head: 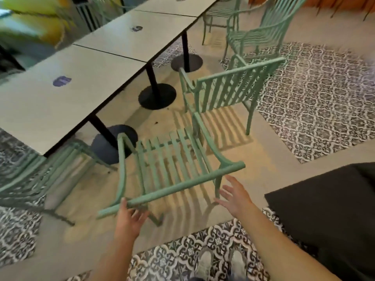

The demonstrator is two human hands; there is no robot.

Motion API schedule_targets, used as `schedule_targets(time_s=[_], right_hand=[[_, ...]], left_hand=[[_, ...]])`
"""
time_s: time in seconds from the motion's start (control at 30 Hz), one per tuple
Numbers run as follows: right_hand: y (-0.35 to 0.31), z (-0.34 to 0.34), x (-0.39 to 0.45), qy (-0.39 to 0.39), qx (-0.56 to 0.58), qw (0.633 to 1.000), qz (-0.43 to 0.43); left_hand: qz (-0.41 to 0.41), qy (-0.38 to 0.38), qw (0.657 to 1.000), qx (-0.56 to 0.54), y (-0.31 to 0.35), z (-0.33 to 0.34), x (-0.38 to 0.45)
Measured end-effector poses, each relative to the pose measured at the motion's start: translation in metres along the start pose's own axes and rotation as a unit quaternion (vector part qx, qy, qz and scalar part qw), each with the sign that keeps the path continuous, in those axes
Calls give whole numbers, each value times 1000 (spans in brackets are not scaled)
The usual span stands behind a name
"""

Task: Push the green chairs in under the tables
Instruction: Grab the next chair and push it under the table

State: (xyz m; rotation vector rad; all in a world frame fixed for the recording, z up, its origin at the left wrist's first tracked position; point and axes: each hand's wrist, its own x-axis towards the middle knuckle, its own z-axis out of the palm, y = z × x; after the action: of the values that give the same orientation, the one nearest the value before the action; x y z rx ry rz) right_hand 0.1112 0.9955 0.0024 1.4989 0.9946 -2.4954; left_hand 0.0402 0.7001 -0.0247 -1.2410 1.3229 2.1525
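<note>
The nearest green chair (172, 171) stands on the floor with its seat facing the row of tables (60, 110), just in front of the nearest table edge and not yet under it, and I think several things can go wrong from here. Only the left hand (129, 217) touches the top rail of the backrest, near its left end, so a push from this side alone will probably turn the chair instead of sliding it straight. Its front could then hit the black round table base (113, 145), or its armrest could catch the second green chair (225, 92), which stands very close on the right. The left arm is stretched forward, the fingers loosely bent under and behind the rail; I cannot tell if they really close around it. The right hand (233, 195) hovers just below the right end of the rail, fingers spread and straight, holding nothing. A further chair (257, 35) waits beyond, also pulled out.
</note>
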Motion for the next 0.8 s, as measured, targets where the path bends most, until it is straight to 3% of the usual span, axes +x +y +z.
schedule_targets(time_s=[0.27,0.5,0.63,0.8], right_hand=[[-30,14,47,-9,11,999,45],[-26,35,77,65,28,997,39],[-25,41,87,124,43,991,15],[-38,39,99,121,27,992,11]], left_hand=[[5,99,992,-77,21,15,-5],[-18,158,981,-107,36,10,7],[-34,154,981,-109,39,3,19],[-53,149,979,-131,34,12,17]])
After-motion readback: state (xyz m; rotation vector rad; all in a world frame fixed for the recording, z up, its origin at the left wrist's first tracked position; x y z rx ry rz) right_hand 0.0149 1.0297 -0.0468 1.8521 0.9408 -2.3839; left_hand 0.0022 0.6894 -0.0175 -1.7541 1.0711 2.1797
